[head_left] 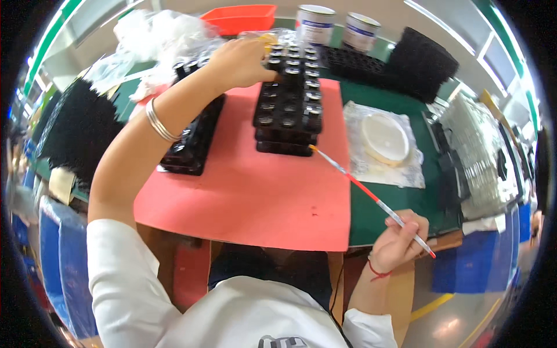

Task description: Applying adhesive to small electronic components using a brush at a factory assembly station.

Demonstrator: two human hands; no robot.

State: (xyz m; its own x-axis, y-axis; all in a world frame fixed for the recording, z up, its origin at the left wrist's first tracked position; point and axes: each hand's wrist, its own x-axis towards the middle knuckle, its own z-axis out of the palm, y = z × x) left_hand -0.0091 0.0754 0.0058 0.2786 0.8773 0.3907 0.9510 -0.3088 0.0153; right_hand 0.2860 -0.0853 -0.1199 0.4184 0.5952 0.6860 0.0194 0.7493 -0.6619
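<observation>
A thin paintbrush (362,187) with a red and white handle is held near its back end in my right hand (400,235), fingers closed round it. Its yellowish tip reaches the near right corner of a tall black tray (284,145); whether they touch cannot be told. Rows of small shiny round-topped black pieces (288,107) stand in this tray. My left hand (243,61) stretches to the tray's far left side, thumb and fingers bent against its edge. Something yellow shows by those fingertips, too small to name. A second black tray (191,145) lies under my left forearm.
A pink sheet (243,209) covers the green tabletop (377,214). On the right, a round white lid-like dish (385,138) rests on stained paper. Two cans (316,24), black foam-like blocks (420,61), a red bin (241,18) and plastic bags (165,35) line the back.
</observation>
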